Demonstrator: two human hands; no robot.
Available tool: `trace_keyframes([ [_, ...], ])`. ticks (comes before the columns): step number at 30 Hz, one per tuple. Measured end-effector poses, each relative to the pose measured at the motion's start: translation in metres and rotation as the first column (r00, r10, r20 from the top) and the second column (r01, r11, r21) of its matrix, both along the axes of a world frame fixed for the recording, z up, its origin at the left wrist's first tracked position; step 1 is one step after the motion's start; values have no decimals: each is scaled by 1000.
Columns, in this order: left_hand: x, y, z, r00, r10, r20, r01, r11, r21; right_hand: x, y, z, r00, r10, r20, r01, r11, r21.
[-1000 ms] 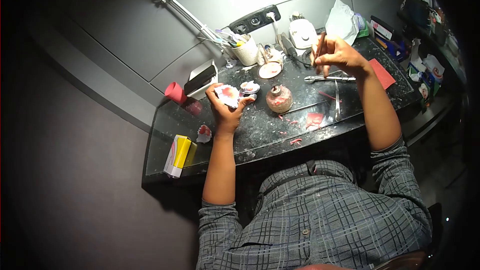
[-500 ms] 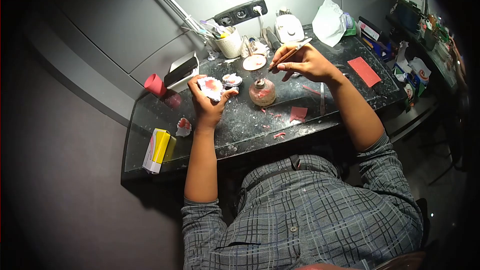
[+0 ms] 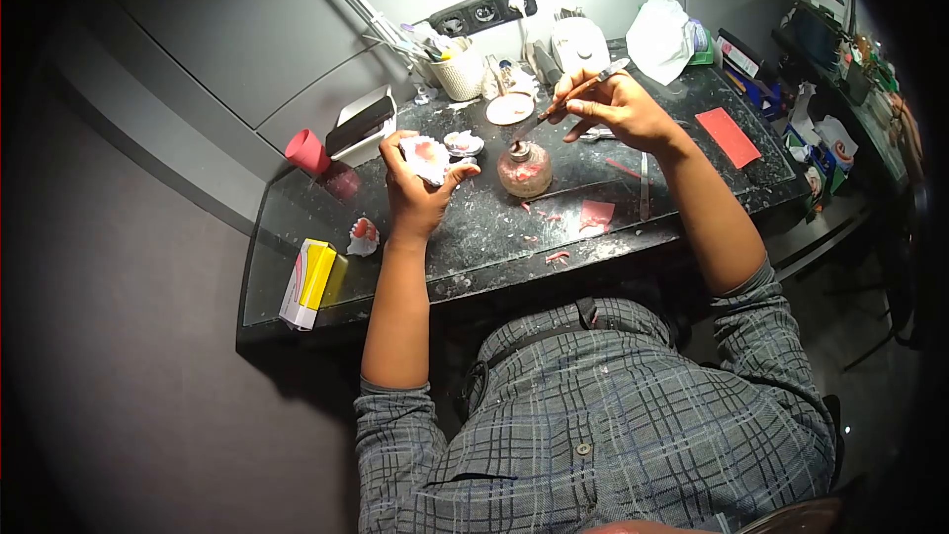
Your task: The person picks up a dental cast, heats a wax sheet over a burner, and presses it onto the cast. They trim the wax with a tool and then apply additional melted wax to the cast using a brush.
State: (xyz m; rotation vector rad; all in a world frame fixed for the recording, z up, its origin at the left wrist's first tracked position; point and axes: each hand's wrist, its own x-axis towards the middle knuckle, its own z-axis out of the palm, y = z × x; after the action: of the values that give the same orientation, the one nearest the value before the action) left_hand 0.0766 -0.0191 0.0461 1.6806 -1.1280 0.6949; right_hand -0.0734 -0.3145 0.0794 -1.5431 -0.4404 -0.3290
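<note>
Box [image 3: 309,285] in yellow and white lay at the left end of a dark, speckled table [image 3: 450,242], near a red cup [image 3: 307,151] and a small red-and-white cast [image 3: 363,236], all set to the side, seemingly to leave room around the hands. The person's left hand [image 3: 417,200] held a white toothed cast [image 3: 425,157] with a red patch above the table, its grip spread only as wide as the piece, fingers and thumb clasping opposite edges — probably so the red patch stayed uncovered, facing up under the bright light. Just beyond was another cast [image 3: 463,143], with a textured holder [image 3: 460,76] of tools standing upright behind it, likely for easy reach.

Near the middle, in front of a round dish [image 3: 510,109], stood a squat jar [image 3: 525,171], perhaps a spirit burner, placed between the hands; no flame could be made out. The right hand [image 3: 623,114] pinched a brown-handled tool [image 3: 556,109] like a pen, thumb and fingers closed on it, its lower end slanting to the jar's neck — whether touching, I could not tell. That slant kept the fingers off the jar. Nearer the front edge lay a pink square [image 3: 597,215]; farther right, a red sheet [image 3: 729,136] rested flat, beyond the working spot.
</note>
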Motion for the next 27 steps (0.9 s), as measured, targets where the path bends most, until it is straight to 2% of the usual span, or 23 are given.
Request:
trace_keyframes([
  [4, -1, 1, 1, 1000, 2, 7, -2, 1000, 11, -5, 1, 5, 998, -50, -43, 51, 999, 16],
  [6, -2, 0, 2, 1000, 2, 14, -2, 1000, 9, -5, 1, 5, 998, -58, -34, 59, 998, 31],
  [9, -2, 0, 3, 999, 4, 35, -4, 1000, 9, -5, 3, 6, 987, -163, 12, 162, 986, 24],
  [13, -4, 1, 4, 998, 20, 67, -21, 1000, 21, -7, 3, 10, 978, -207, -9, 207, 976, 66],
  [19, 1, 1, 1, 1000, -5, 14, 5, 1000, 12, -5, 0, 7, 975, -223, -16, 224, 972, 75],
  [27, -3, 2, 3, 999, 8, 36, -9, 999, 34, -8, 4, 10, 971, -237, -24, 238, 968, 77],
])
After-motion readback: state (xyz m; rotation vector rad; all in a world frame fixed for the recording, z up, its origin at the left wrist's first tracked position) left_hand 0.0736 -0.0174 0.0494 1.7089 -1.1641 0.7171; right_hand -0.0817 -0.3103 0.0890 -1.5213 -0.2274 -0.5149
